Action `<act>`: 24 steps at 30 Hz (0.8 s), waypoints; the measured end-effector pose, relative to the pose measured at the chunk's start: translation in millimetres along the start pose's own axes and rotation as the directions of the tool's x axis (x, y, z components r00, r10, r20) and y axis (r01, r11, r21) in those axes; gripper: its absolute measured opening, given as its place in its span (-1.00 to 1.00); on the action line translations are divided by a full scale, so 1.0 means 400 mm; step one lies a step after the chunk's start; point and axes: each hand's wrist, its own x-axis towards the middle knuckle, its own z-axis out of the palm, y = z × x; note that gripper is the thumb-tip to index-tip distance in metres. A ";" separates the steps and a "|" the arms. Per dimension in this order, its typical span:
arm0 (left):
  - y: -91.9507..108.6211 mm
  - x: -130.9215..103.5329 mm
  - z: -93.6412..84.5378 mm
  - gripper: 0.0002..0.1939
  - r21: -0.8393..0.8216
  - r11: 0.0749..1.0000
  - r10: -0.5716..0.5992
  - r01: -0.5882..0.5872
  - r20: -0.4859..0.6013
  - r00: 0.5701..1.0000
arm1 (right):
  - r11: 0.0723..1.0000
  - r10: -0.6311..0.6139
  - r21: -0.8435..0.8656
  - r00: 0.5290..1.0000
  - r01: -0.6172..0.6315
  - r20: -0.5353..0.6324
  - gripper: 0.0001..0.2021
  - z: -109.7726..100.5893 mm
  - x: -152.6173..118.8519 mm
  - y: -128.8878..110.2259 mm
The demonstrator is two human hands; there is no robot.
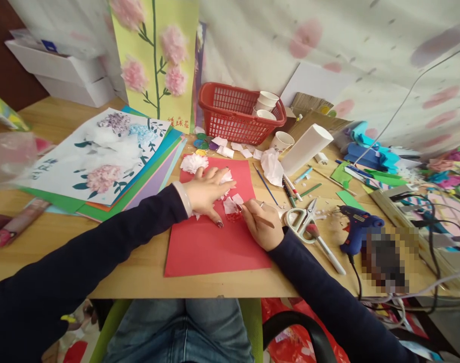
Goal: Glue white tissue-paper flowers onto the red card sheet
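A red sheet lies on the wooden table in front of me. White crumpled paper pieces form a flower at its upper left, and more white pieces sit near its middle. My left hand rests on the sheet with its fingers spread, partly covering some white pieces. My right hand is closed around a thin brown tool, its fingertips beside the white pieces. What the tool's tip touches is hidden by my fingers.
White-handled scissors, a brush and a blue glue gun lie to the right. A red basket with paper cups stands behind. Coloured sheets are stacked left. Cables run along the right side.
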 end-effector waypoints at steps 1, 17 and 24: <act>-0.002 -0.001 0.000 0.13 -0.025 1.000 -0.003 0.003 0.011 1.000 | 1.000 0.006 0.005 1.000 -0.006 0.000 -0.61 0.001 0.001 0.000; -0.003 0.001 0.000 0.14 -0.038 0.999 -0.035 0.036 0.021 0.999 | 0.968 0.213 0.143 0.976 -0.206 -0.036 -0.59 0.007 -0.023 0.007; 0.004 0.001 -0.007 0.13 -0.028 0.997 -0.067 0.070 0.092 0.994 | 0.998 0.065 0.022 0.998 -0.064 -0.019 -0.60 0.006 -0.004 0.001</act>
